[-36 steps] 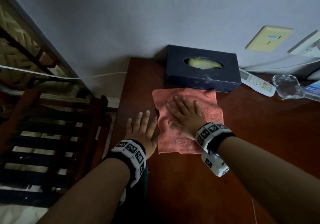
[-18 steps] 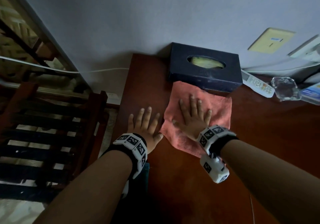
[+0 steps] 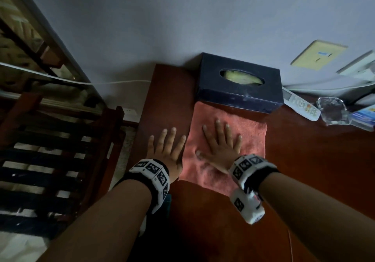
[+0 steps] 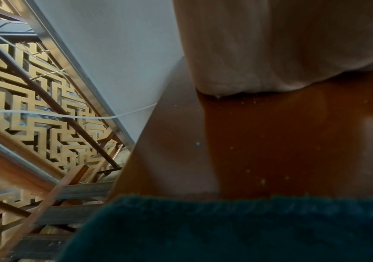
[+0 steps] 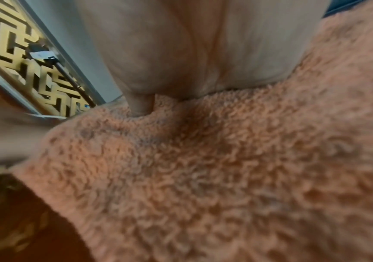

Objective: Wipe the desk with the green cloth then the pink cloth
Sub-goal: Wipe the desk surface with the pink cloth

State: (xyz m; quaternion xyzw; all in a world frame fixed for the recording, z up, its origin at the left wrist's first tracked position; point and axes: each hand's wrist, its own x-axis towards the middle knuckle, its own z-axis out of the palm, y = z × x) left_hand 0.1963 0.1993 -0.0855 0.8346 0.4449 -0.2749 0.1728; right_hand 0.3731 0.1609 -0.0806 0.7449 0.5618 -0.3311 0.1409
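Note:
The pink cloth lies spread on the dark red-brown desk, its far edge against a tissue box. My right hand presses flat on it with fingers spread; up close the cloth fills the right wrist view under my palm. My left hand lies flat on bare desk just left of the cloth, fingers straight, holding nothing. The green cloth sits under my left wrist at the desk's near left; a sliver of the green cloth shows in the head view.
A dark blue tissue box stands at the back by the wall. Right of it lie a white remote, a glass ashtray and a blue packet. A wooden slatted chair stands left of the desk edge.
My right hand has slid the pink cloth a little away from me and turned it, so its far edge now meets the tissue box. My left hand stayed flat in place.

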